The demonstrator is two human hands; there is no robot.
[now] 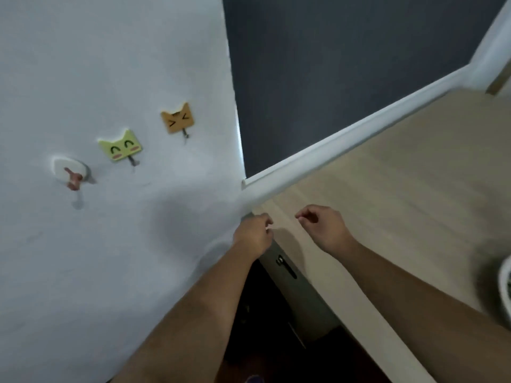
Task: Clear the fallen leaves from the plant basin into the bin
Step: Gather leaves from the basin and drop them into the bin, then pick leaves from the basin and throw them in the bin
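No plant basin, fallen leaves or bin shows in the head view. My left hand (pixel 253 233) is raised with its fingers curled in, right at the corner where the white wall meets the edge of the light wooden door (pixel 387 189). Nothing is visible in it. My right hand (pixel 320 228) hovers in front of the door face, a little to the right of the left hand. Its fingers are loosely curled, thumb and forefinger nearly touching, and nothing is visible between them.
A black door handle (pixel 286 268) sits just below my hands, with a dark gap beneath it. The white wall (pixel 83 258) carries three hooks, among them a green cat hook (pixel 120 146) and an orange cat hook (pixel 178 120). A white round object (pixel 504 288) is cut off at the right edge.
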